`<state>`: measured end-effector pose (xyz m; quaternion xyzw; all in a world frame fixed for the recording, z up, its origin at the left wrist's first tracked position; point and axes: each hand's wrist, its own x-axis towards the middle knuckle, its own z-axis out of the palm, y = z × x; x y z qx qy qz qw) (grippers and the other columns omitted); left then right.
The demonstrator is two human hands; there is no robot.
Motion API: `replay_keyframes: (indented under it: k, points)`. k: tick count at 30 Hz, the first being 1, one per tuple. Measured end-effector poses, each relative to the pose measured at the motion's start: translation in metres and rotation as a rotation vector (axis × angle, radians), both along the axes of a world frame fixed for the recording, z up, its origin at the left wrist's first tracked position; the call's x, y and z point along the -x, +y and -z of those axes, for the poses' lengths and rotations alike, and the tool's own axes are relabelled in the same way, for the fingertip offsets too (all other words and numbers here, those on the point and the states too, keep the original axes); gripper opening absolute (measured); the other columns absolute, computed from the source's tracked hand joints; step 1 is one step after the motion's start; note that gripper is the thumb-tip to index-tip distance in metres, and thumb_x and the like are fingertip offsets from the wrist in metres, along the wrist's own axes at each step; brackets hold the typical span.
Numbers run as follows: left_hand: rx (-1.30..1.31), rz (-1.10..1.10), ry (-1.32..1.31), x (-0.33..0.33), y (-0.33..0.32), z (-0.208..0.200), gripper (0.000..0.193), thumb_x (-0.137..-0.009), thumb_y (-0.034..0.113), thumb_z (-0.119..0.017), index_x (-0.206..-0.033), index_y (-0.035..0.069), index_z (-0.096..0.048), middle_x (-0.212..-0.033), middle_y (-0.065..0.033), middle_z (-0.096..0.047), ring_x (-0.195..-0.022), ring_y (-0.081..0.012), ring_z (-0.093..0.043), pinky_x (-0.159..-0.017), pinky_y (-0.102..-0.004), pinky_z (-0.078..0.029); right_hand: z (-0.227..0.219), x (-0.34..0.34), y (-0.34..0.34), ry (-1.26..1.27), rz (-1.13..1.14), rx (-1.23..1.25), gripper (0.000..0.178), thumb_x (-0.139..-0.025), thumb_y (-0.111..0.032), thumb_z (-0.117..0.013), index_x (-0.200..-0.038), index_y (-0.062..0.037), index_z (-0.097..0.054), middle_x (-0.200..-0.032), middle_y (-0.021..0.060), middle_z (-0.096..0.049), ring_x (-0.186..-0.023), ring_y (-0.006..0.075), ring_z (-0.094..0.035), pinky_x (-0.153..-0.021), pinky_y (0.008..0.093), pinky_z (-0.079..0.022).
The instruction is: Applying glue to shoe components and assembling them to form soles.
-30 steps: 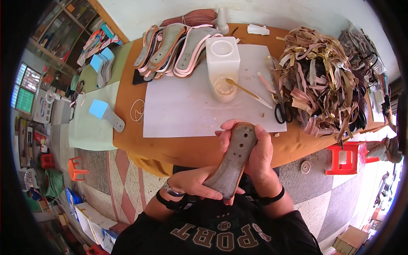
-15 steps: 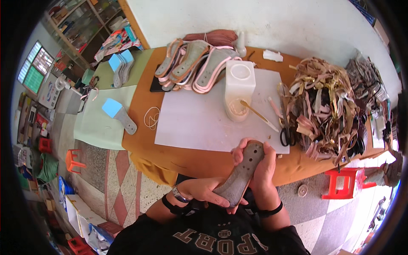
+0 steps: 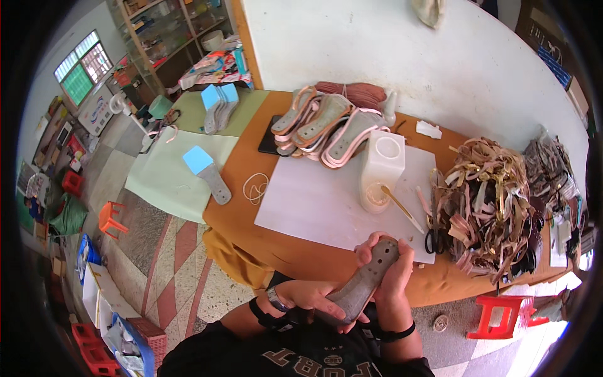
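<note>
In front of my chest I hold a grey insole (image 3: 363,284) with a row of holes at its far end. My left hand (image 3: 308,295), with a metal watch on the wrist, is closed on the near end, thumb on top. My right hand (image 3: 398,276) wraps the far end, its fingertips coming round the left edge. Beyond, on a white sheet (image 3: 295,198), stands a white plastic container (image 3: 384,154) with a round opening at its near end; a brush (image 3: 402,208) rests across that opening. Stacked insoles (image 3: 320,125), some with pink or brown edging, lie farther back.
To the right is a large heap of fabric strips (image 3: 490,207), with black scissors (image 3: 433,235) beside it. A blue-ended insole (image 3: 213,179) lies on the pale green cloth (image 3: 166,169), near a loop of cord (image 3: 255,188). Red stools (image 3: 499,317) stand on the floor.
The view has shifted, so the table sits lower and farther right in the picture. Both hands keep hold of the insole, in nearly the same grip.
</note>
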<state>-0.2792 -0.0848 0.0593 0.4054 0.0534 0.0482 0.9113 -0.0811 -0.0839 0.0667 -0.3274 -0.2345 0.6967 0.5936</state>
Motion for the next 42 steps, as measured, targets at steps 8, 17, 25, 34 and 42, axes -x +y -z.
replay_keyframes:
  k: [8,17,25,34,42]
  points:
    - [0.088,-0.114,-0.033,0.018,-0.003,0.002,0.066,-0.097,0.036,-0.077,-0.144,-0.005,-0.055,-0.111,-0.0175,-0.074,-0.098,-0.0258,-0.072,-0.090,-0.0374,-0.057,-0.003,0.012,0.015,0.028,-0.134,-0.084,0.076,-0.104,-0.065,-0.033,-0.133,0.0013,-0.058,-0.108,0.0216,-0.070,-0.096,0.0301,-0.064,-0.091,0.0422,-0.050]
    - [0.212,-0.969,-0.360,0.015,0.030,0.009,0.074,-0.103,0.040,-0.067,-0.159,-0.002,-0.040,-0.126,-0.0202,-0.068,-0.119,-0.0333,-0.068,-0.108,-0.0479,-0.052,0.030,0.013,0.002,-0.345,-0.209,-0.255,0.063,-0.110,-0.041,-0.061,-0.154,0.0033,-0.050,-0.143,0.0168,-0.064,-0.122,0.0207,-0.062,-0.107,0.0391,-0.048]
    - [0.232,-1.226,-0.237,0.001,0.038,0.018,0.069,-0.106,0.034,-0.067,-0.162,0.007,-0.039,-0.146,-0.0160,-0.060,-0.139,-0.0352,-0.057,-0.120,-0.0536,-0.043,0.042,0.021,-0.001,-0.499,-0.322,-0.113,0.034,-0.107,-0.024,-0.070,-0.124,0.0051,-0.067,-0.107,0.0032,-0.072,-0.099,0.0100,-0.064,-0.087,0.0267,-0.052]
    - [0.133,-1.278,-0.106,0.012,0.044,0.016,0.068,-0.104,0.035,-0.069,-0.161,0.011,-0.042,-0.148,-0.0109,-0.059,-0.144,-0.0356,-0.053,-0.118,-0.0541,-0.046,0.048,0.044,0.005,-0.347,-0.261,-0.104,0.031,-0.096,-0.005,-0.080,-0.123,0.0043,-0.067,-0.108,0.0039,-0.075,-0.098,0.0095,-0.067,-0.090,0.0279,-0.054]
    - [0.160,-1.147,-0.218,0.023,0.036,0.021,0.070,-0.107,0.044,-0.062,-0.162,0.007,-0.039,-0.155,-0.0171,-0.053,-0.147,-0.0432,-0.049,-0.123,-0.0592,-0.040,0.036,0.037,0.009,-0.213,-0.305,-0.098,0.031,-0.096,-0.002,-0.078,-0.126,0.0018,-0.068,-0.110,0.0050,-0.076,-0.095,0.0108,-0.068,-0.089,0.0282,-0.055]
